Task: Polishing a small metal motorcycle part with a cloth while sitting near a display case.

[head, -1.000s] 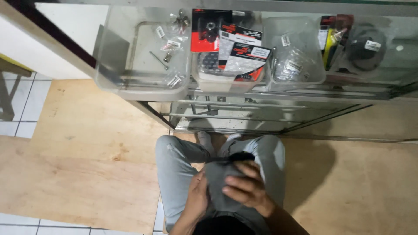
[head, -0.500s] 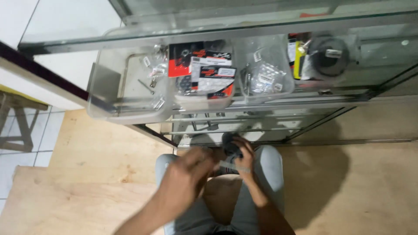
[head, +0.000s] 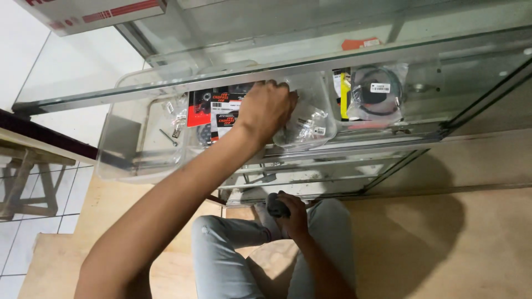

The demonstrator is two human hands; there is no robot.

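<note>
My left hand (head: 266, 108) reaches up to the glass display case (head: 421, 55), its fingers curled over the edge between two clear plastic bins. One bin holds red and black packaged parts (head: 213, 113). The other bin (head: 310, 124) holds small bags of metal fittings. Whether the fingers grip anything is hidden by the back of the hand. Down by my knees, my right hand (head: 293, 216) holds a dark grey round part (head: 275, 206) over my grey trousers.
A bagged coil of black cable (head: 377, 97) lies on the shelf to the right. A larger clear bin (head: 133, 144) with loose screws sits at the left. A cardboard box (head: 94, 14) rests on top of the case. A wooden stool (head: 22, 177) stands at the left on tiles.
My left hand has risen from my lap to the bins on the shelf. My right hand stays low with the dark part. The view has moved closer to the case.
</note>
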